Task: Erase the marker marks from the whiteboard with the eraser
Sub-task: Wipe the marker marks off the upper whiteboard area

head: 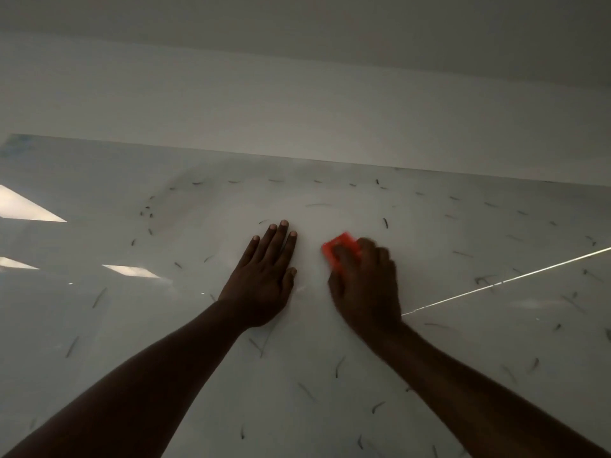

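A glossy whiteboard [429, 342] fills the lower two thirds of the head view. Short dark marker streaks [385, 223] are scattered over it, with a cleaner patch around the middle. My right hand [365, 285] presses an orange-red eraser [340, 251] against the board; only the eraser's upper left part shows past my fingers, and the hand is slightly blurred. My left hand [264, 276] lies flat on the board just left of the eraser, fingers extended and close together, holding nothing.
The board's top edge [297, 158] meets a plain pale wall [297, 94] above. Ceiling light reflections [26, 206] glare on the board's left side, and a thin bright line [506, 280] crosses its right side.
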Demonstrator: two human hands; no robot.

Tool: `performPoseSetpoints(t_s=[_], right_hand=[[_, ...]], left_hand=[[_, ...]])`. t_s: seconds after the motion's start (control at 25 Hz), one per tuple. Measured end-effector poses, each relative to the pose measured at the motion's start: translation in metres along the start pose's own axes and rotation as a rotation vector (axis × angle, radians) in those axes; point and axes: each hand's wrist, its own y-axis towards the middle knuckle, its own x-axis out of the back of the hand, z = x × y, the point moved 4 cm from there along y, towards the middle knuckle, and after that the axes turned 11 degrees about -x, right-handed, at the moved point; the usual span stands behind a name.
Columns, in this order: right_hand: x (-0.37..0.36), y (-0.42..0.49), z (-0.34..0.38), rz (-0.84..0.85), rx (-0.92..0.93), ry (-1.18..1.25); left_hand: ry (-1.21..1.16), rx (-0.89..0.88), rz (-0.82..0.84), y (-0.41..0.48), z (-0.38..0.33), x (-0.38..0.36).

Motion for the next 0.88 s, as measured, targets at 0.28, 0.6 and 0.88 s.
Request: performPoseSetpoints(t_s=[0.28, 0.6, 0.88], right_hand=[[0.019, 0.051, -0.085, -0.012, 0.247, -0.084], [0.011, -0.025, -0.065, 0.063, 0.473, 0.036], [0.037, 0.064, -0.164, 0.016, -0.377, -0.149]], left_hand=[[0.023, 0.009, 0.014, -0.001, 0.000, -0.001], [0.082, 0.086, 0.098, 0.016, -0.018, 0.007], [0.001, -0.005, -0.084, 0.045, -0.079, -0.007]])
